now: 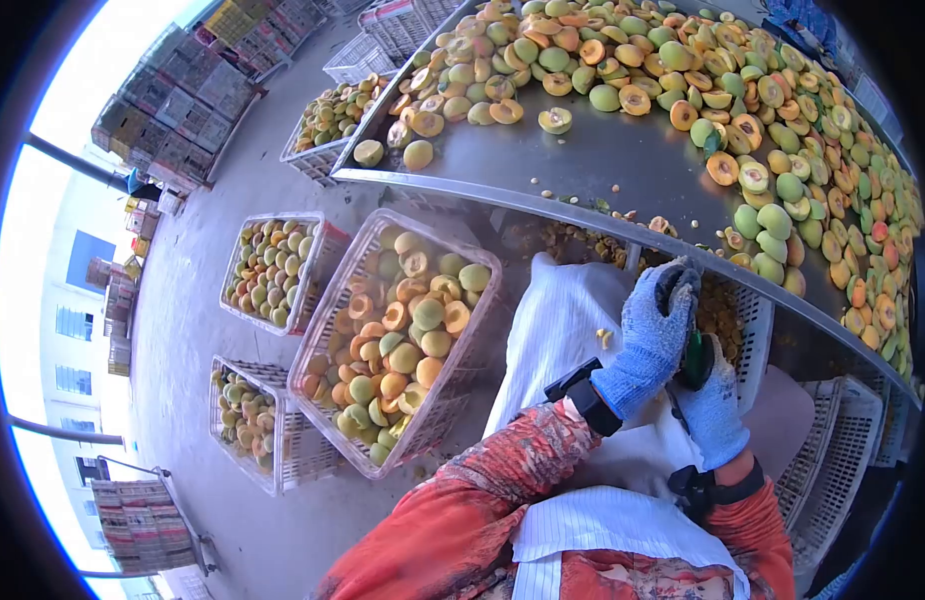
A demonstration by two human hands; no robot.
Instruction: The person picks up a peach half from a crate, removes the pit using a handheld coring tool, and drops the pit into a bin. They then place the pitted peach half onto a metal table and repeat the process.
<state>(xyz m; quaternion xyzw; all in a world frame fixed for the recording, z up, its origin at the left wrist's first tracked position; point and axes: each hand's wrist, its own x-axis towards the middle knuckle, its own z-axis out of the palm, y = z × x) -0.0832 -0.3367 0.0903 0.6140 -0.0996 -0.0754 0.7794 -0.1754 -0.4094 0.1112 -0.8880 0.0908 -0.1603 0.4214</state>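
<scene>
My left hand (pixel 651 335), in a blue-and-white knit glove with dark fingertips, is curled just below the metal table edge. What its bent fingers hold is hidden. Below and to its right, my right hand (pixel 715 408) wears a similar glove, its fingers wrapped around a dark green, rounded object (pixel 696 361) whose kind I cannot tell. The two hands are close together over a white cloth apron (pixel 563 315) across my lap. Halved and whole apricot-like fruits (pixel 748 175) are spread over the metal table (pixel 623 165) in front.
A large plastic crate (pixel 473 375) of halved fruit stands left of my knees. Two more fruit crates (pixel 313 270) (pixel 281 440) stand beyond it. Under the table, a white crate (pixel 755 345) holds brownish scraps. Empty-looking stacked crates (pixel 843 440) stand at right; crate stacks (pixel 178 105) line the far floor.
</scene>
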